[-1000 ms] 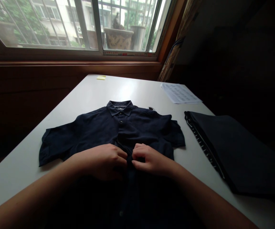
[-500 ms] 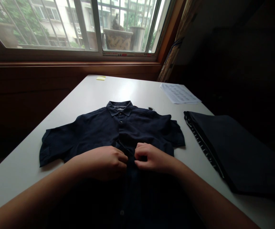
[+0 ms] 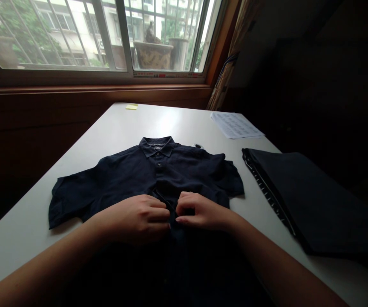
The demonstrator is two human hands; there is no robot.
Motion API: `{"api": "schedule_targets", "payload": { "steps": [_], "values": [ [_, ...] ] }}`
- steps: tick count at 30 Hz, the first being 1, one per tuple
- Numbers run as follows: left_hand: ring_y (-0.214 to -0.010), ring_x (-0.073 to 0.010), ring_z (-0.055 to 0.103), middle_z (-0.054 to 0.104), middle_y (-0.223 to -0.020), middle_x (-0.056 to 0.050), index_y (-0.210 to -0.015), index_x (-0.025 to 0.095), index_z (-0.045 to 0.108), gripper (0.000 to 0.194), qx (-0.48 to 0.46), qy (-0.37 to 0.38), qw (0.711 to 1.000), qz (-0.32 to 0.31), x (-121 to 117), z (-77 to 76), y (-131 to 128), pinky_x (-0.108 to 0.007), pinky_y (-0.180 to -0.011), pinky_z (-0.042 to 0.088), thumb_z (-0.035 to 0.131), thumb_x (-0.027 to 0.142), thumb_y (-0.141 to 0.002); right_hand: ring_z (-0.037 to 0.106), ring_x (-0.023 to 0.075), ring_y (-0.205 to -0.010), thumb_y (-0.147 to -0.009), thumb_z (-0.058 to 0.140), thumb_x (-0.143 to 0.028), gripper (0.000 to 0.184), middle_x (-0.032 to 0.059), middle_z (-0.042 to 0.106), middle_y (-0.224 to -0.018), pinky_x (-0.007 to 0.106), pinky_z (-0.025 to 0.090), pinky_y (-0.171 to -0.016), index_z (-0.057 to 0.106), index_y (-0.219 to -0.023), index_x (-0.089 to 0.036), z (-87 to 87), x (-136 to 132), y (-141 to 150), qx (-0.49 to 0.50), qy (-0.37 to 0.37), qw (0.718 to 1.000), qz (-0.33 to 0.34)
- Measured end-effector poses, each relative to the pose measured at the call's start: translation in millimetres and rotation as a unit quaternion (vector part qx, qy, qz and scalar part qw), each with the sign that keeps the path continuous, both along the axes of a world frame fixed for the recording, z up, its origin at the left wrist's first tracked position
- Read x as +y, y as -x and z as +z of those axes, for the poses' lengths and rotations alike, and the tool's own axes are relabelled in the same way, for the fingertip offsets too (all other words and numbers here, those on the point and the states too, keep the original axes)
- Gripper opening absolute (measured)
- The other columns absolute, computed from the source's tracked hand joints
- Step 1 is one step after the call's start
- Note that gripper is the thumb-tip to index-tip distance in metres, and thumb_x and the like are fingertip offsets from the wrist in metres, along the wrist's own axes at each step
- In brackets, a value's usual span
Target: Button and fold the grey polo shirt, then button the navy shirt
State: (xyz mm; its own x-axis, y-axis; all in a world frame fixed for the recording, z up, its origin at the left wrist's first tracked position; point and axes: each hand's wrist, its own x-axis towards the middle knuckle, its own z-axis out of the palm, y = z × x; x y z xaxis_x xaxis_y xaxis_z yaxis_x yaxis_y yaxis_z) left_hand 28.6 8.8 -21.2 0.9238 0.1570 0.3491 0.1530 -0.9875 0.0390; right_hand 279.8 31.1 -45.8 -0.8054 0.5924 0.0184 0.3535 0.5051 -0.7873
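Note:
A dark navy short-sleeved shirt (image 3: 120,172) lies front side up, its collar pointing at the window and its sleeves spread. Two buttons near the collar show on the front strip. Over the middle of that strip, my left hand (image 3: 144,217) is closed with curled fingers on the shirt's front edge. Facing it from the right, my right hand (image 3: 199,209) pinches the same strip between thumb and fingers. Only a small gap separates the two hands. The cloth or button between the fingertips is hidden, and the lower shirt fades into shadow.
The shirt rests on a white table (image 3: 84,151). To the right lies a folded dark cloth item (image 3: 311,196) with a striped edge. Printed papers (image 3: 235,125) and a yellow sticky note (image 3: 132,106) lie near the far edge. A small round object (image 3: 198,146) sits behind the shirt's shoulder.
The view has shifted slightly, so everything sits a little further left. My hands have drawn marginally closer at the front strip, still closed on it.

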Motion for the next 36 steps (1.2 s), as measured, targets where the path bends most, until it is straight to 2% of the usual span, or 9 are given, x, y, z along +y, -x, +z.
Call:
{"api": "schedule_targets", "payload": {
  "steps": [5,8,12,13,17,19,25,36],
  "values": [
    [-0.063,-0.0143,0.046,0.051,-0.070,0.001,-0.072,0.019,0.053,0.025,-0.021,-0.015,1.000,0.004,2,-4.9,0,-0.033,-0.057,0.038,0.054,0.016,-0.098,0.058,0.0157,-0.084,-0.088,0.074,-0.033,0.017,0.0030,0.061,-0.088,0.027,0.046,-0.078,0.072,-0.087,-0.017,-1.5,2,0,0.007,0.028,1.000,-0.006],
    [-0.063,-0.0140,0.048,0.051,-0.070,0.001,-0.074,0.019,0.054,0.024,-0.017,-0.015,1.000,0.001,4,-8.9,0,-0.032,-0.058,0.039,0.053,0.016,-0.098,0.058,0.0159,-0.086,-0.084,0.078,-0.028,0.015,0.0011,0.062,-0.088,0.027,0.046,-0.079,0.069,-0.089,-0.018,-3.0,0,1,0.012,0.037,0.999,-0.022],
    [-0.062,-0.0140,0.047,0.051,-0.070,0.000,-0.076,0.019,0.056,0.023,-0.007,-0.014,1.000,0.005,6,-12.4,1,-0.032,-0.058,0.039,0.051,0.017,-0.098,0.059,0.0134,-0.083,-0.080,0.078,-0.016,0.032,-0.0003,0.062,-0.098,0.026,0.049,-0.077,0.062,-0.107,-0.020,-5.8,-2,0,0.069,0.078,0.994,-0.041],
    [-0.062,-0.0140,0.047,0.051,-0.070,0.000,-0.076,0.019,0.056,0.023,-0.007,-0.012,1.000,0.007,6,-12.7,2,-0.032,-0.058,0.039,0.051,0.017,-0.098,0.058,0.0127,-0.082,-0.081,0.077,-0.015,0.032,0.0004,0.060,-0.100,0.026,0.049,-0.075,0.062,-0.108,-0.020,-6.2,-2,-1,0.081,0.076,0.993,-0.031],
    [-0.063,-0.0139,0.047,0.052,-0.070,0.000,-0.074,0.019,0.055,0.024,-0.010,-0.009,1.000,0.006,5,-12.3,2,-0.032,-0.058,0.038,0.051,0.016,-0.098,0.059,0.0118,-0.082,-0.088,0.071,-0.018,0.010,0.0028,0.057,-0.100,0.023,0.049,-0.072,0.074,-0.097,-0.019,-7.2,0,-3,0.074,0.046,0.996,0.028],
    [-0.062,-0.0137,0.047,0.052,-0.070,0.000,-0.073,0.019,0.054,0.025,-0.014,-0.011,1.000,0.003,5,-12.0,2,-0.032,-0.058,0.037,0.052,0.016,-0.098,0.060,0.0119,-0.080,-0.089,0.071,-0.021,0.009,0.0027,0.058,-0.095,0.022,0.049,-0.070,0.077,-0.096,-0.019,-8.4,2,-4,0.069,0.042,0.996,0.038],
    [-0.063,-0.0131,0.048,0.052,-0.071,0.001,-0.073,0.019,0.054,0.024,-0.027,-0.013,1.000,0.007,5,-12.4,0,-0.031,-0.058,0.038,0.056,0.016,-0.097,0.060,0.0117,-0.075,-0.089,0.072,-0.027,0.011,0.0029,0.060,-0.088,0.022,0.048,-0.067,0.076,-0.092,-0.017,-9.9,3,-3,0.091,0.022,0.995,0.029],
    [-0.061,-0.0122,0.048,0.053,-0.069,0.001,-0.072,0.019,0.053,0.024,-0.073,-0.014,0.997,0.012,4,-14.1,0,-0.030,-0.056,0.039,0.059,0.016,-0.096,0.060,0.0125,-0.075,-0.090,0.068,-0.019,0.005,0.0033,0.061,-0.089,0.023,0.047,-0.067,0.072,-0.092,-0.017,-8.8,-3,3,0.098,-0.011,0.995,0.016]
  ]
}}
